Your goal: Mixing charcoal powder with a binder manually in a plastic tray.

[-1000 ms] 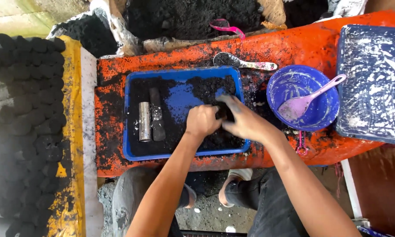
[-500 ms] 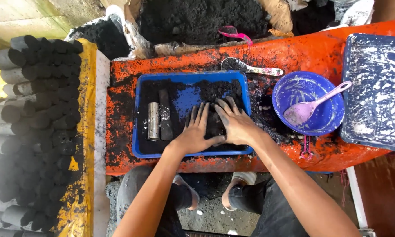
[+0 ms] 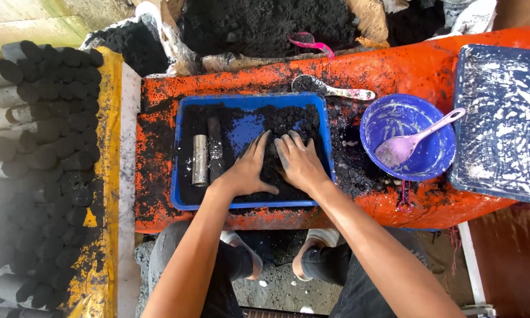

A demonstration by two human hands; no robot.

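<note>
A blue tray [image 3: 182,203] sits on an orange table and holds a mass of black, damp charcoal mix [image 3: 288,126]. My left hand [image 3: 247,168] and my right hand [image 3: 299,160] lie flat side by side on the black mix, fingers spread and pointing away from me, pressing into it. Neither hand grips anything. At the tray's left end lie a short metal tube [image 3: 200,159] and a dark rod [image 3: 215,148], a hand's width left of my left hand.
A blue bowl [image 3: 375,121] with a pink spoon [image 3: 415,141] stands right of the tray; another spoon [image 3: 335,90] lies behind it. A paste-smeared blue board [image 3: 503,118] is far right. Stacked black briquettes [image 3: 47,165] fill the left. Sacks of black powder [image 3: 265,23] stand behind.
My hands went from bunched together over the mix to lying flat and spread on it. The camera view shifted slightly.
</note>
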